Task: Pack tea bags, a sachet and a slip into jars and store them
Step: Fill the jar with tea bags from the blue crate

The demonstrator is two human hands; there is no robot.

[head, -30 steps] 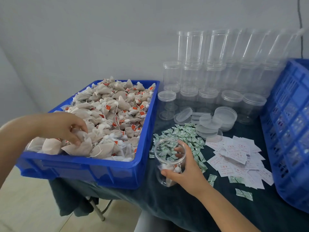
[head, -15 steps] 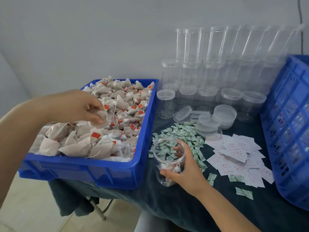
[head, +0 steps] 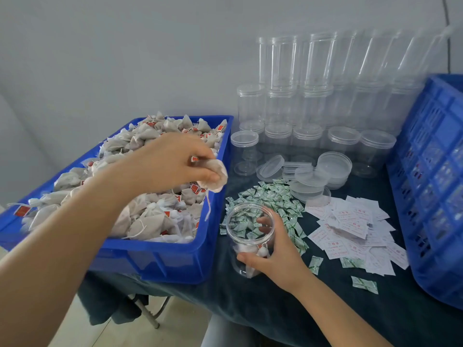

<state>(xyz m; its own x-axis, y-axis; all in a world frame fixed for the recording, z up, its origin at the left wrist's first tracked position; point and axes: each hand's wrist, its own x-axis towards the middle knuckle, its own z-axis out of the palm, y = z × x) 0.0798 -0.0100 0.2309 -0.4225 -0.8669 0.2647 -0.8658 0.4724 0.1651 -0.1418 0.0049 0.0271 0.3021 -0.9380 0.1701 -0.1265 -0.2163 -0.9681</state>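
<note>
Clear plastic jar point(head: 250, 236), a few bags inside, stands upright, gripped by the right hand point(head: 273, 254). Up-left of the jar, the left hand point(head: 172, 164) pinches a tea bag point(head: 215, 176). Filling continues; next, it probably needs dropping through the jar's open mouth.

Light even, soft, daylight-like; shadows faint, no hard glare. Stacked clear jars point(head: 325, 78) at the back smear into the pale wall point(head: 125, 58), outlines blurred. Wide-angle bend at edges: blue crate point(head: 436, 186) leans; left forearm point(head: 50, 259) looms large, slightly soft.
</note>
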